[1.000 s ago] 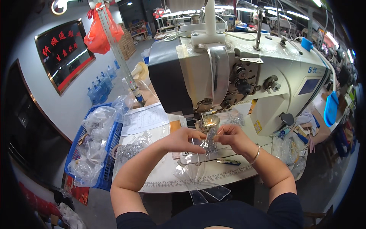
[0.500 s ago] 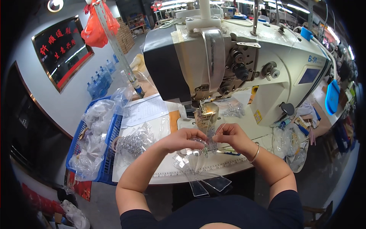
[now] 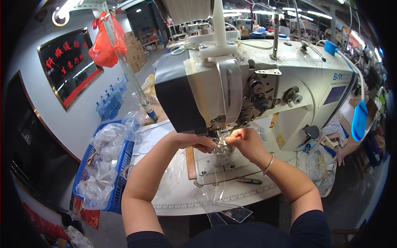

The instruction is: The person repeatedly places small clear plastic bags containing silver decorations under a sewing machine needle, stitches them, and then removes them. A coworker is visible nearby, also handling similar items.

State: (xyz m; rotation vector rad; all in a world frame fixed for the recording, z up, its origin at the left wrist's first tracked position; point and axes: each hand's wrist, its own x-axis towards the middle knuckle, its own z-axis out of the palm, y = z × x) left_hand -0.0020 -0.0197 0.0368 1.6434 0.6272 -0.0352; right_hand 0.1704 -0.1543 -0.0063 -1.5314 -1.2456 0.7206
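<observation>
A white industrial sewing machine fills the middle, its needle area lit by a small lamp. My left hand is beside the needle, fingers closed on a clear plastic piece under the machine head. On the needle's other side, my right hand, with a bangle at the wrist, pinches the same piece; its fingertips partly hide what they grip. Clear plastic strips trail from there toward me, and stiffer clear panels hang at the table's front edge.
A blue basket full of clear plastic pieces stands at the left, near a paper sheet. A small cutter-like tool lies right of the strips. Clear bags sit at the right; a ruler strip edges the table.
Both hands have moved forward, up to the needle, taking the clear plastic piece with them. The view has shifted, so the machine appears lower.
</observation>
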